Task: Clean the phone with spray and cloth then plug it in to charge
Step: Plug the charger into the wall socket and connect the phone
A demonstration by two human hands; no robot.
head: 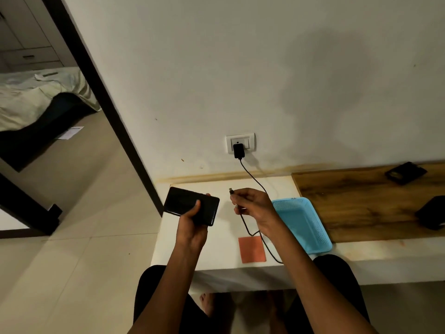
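My left hand [192,227] grips a black phone [185,201], held flat above the white table's left end with its dark screen up. My right hand [252,208] pinches the black charging cable [250,177] near its free end. The small plug tip [230,190] points left toward the phone, a short gap away. The cable runs back to a black charger [238,151] plugged into the white wall socket [240,142]. An orange cloth [252,249] lies flat on the table near the front edge. No spray bottle is in view.
A light-blue perforated basket [303,225] lies on the white table [216,256] right of my right hand. A wooden board [361,201] with two dark objects [405,172] [432,213] covers the table's right part. A doorway opens to a bedroom at left.
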